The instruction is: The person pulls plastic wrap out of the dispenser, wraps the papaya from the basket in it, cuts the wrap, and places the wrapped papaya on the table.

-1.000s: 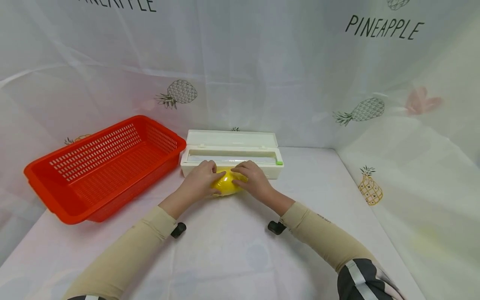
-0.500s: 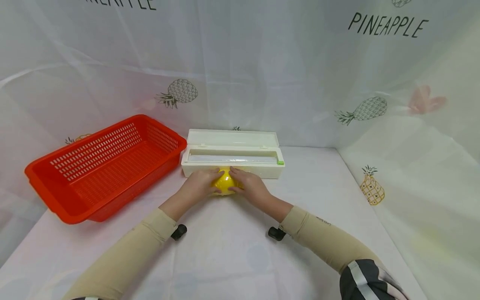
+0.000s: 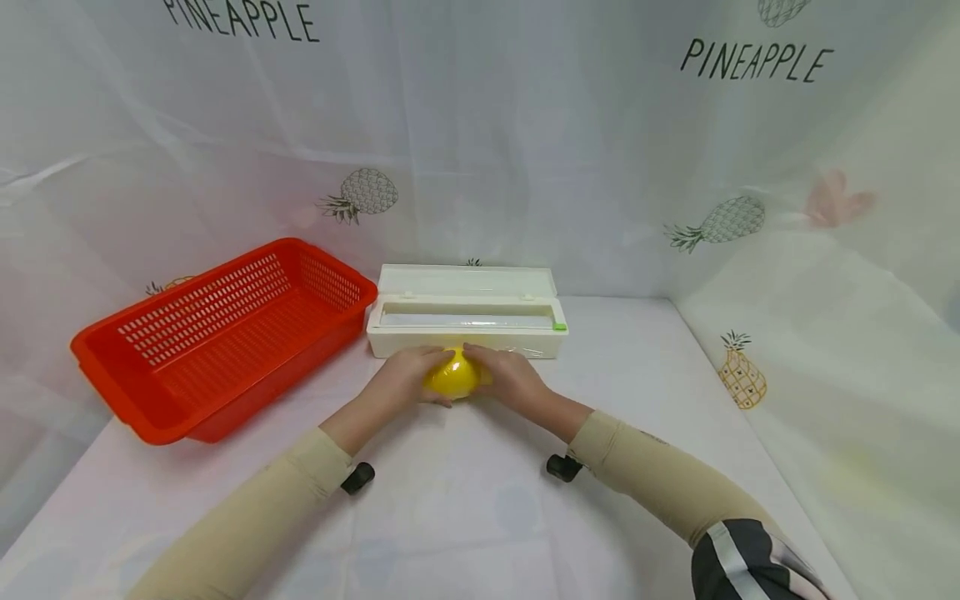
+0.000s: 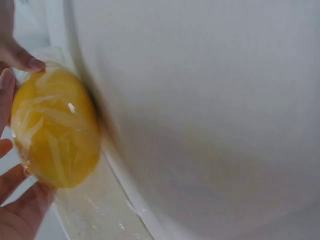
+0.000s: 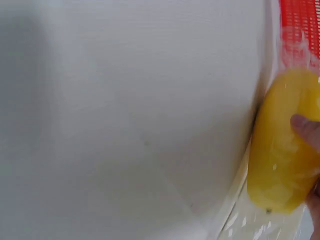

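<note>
The right hand [image 3: 513, 380] has shifted on the fruit [image 3: 455, 377], baring more glossy yellow; it and the left hand [image 3: 400, 379] grip the oval, creased clear film [image 4: 47, 117] round it, just before the box [image 3: 397, 341].

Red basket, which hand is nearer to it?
Left. The left hand, right of the red basket, holds the basket-facing side of the yellow item; the right hand, farther off, holds the opposite side.

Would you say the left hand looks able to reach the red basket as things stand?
Probably yes: nothing visible blocks the left hand from the red basket, though that hand holds the film-wrapped yellow fruit.
</note>
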Tool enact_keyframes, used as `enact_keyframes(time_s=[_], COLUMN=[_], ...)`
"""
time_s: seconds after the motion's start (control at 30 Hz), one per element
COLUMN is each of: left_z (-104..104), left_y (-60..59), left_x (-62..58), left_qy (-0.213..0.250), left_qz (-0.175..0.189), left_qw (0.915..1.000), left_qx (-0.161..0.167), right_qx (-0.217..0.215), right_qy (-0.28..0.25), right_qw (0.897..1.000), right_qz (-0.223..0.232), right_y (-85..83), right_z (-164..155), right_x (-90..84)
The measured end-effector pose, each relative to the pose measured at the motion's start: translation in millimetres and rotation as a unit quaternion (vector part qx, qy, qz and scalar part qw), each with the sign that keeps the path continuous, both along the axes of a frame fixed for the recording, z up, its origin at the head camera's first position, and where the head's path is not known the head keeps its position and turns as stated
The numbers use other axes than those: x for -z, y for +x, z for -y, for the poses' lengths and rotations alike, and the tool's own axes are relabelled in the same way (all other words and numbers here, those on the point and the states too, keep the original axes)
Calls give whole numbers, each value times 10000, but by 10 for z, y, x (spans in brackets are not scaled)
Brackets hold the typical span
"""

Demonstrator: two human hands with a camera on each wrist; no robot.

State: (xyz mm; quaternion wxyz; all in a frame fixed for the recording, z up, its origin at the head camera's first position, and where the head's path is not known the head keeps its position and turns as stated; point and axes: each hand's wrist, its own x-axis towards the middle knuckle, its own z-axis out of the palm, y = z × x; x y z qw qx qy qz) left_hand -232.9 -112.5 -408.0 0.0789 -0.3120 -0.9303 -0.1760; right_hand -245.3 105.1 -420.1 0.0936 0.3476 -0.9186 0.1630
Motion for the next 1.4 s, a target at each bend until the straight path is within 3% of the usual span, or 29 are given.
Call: enact_keyframes(time_s=[0.07,0.17,0.3,0.37,0.5,0.57,0.77,0.87,0.97,1.1,1.17,1.3,1.4], left_z=[11,47,124,163,216,222,184,145,110,76,43,-69,-145], left_y=[42,98,146,145,107,90,92,103,105,71,52,32,20], left_x=[-5,-30,-70,-70,-20,13,93,112,137,184,199,210,203], left_qy=[165,531,1032,1249,1640,1888,2526,2628,2759,2910,2970,2840,2653], left_qz=[283,1028,2226,2597,2991,3295,4383,4628,4654,4531,4452,4270,4169], left_qw=[9995,9931,9692,9575,9399,9247,8617,8457,8393,8400,8431,8585,8694], left_qx=[-44,-215,-223,-107,180,256,388,401,523,670,536,89,21], right_qx=[-324,-949,-1768,-2139,-2536,-2587,-2650,-2580,-2431,-2228,-2071,-1716,-1439], right_qy=[-71,-318,-512,-568,-683,-715,-813,-881,-875,-898,-1029,-1214,-1277], right_qw=[9993,9944,9823,9748,9646,9628,9592,9601,9646,9704,9727,9761,9777], right_qz=[146,342,347,269,258,316,551,621,530,237,174,557,845], right_y=[20,40,53,61,82,83,43,3,-48,-114,-134,-120,-49], right_z=[-70,-170,-283,-324,-371,-384,-445,-481,-502,-508,-506,-509,-530], right_x=[22,40,53,52,25,18,20,13,3,37,70,126,127])
